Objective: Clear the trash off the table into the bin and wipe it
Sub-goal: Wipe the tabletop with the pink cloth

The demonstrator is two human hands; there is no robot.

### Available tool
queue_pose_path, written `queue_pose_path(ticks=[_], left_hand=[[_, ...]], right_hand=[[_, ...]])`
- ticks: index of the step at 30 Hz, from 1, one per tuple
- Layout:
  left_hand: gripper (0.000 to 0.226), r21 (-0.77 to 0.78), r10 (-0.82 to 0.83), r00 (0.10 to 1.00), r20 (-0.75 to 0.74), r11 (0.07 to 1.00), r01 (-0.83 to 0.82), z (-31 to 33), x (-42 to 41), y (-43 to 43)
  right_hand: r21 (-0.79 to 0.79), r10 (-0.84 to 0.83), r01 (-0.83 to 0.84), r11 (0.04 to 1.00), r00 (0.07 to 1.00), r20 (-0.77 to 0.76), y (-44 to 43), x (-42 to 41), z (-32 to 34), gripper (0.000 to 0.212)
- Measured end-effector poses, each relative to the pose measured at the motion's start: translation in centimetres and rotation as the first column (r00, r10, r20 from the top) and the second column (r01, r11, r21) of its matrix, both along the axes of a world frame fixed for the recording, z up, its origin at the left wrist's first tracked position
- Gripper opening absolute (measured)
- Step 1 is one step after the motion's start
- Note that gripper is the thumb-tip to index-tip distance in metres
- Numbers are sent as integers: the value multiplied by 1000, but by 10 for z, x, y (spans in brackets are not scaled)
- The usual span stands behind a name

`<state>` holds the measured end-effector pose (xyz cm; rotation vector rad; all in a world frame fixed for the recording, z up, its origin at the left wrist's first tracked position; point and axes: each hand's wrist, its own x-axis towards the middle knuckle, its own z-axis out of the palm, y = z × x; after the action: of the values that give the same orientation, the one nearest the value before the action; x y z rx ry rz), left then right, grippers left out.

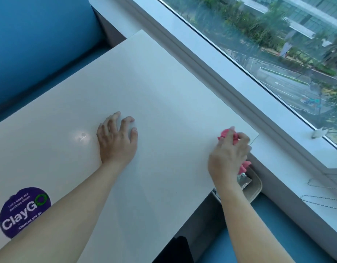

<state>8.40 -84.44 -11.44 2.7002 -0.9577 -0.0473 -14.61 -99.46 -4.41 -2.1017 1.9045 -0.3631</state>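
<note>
Your right hand (228, 158) bunches the pink cloth (225, 133) in curled fingers at the right corner of the table (144, 82), likely wiping toward the bin (256, 186) just below. Your left hand (116, 141) rests mid-frame, fingers spread and holding nothing, probably bracing you.

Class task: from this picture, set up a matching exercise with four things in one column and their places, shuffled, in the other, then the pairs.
1 left hand
2 pink cloth
3 purple sticker
4 bin

a below the table's right edge
b on the table, near left
c resting on the table's middle
d gripped by the right hand

Pairs: 1-c, 2-d, 3-b, 4-a
</note>
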Motion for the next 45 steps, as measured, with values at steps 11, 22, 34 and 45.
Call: queue_pose_path(ticks=[11,22,34,45], left_hand=[[38,-10,-28,999,29,1000,28,0,-5,-2],[67,169,-241,969,-48,955,246,0,-98,-35],[28,-457,-275,897,-348,885,94,37,-126,-8],[22,-326,3,798,-603,912,-249,56,-176,44]], right_hand=[[-83,438,-445,892,894,-89,-16,59,-61,46],[-154,-64,91,984,983,172,-50,-117,-80,37],[-152,434,-408,900,866,247,49,-16,-23,31],[-130,396,-392,910,918,-2,31,-85,-68,17]])
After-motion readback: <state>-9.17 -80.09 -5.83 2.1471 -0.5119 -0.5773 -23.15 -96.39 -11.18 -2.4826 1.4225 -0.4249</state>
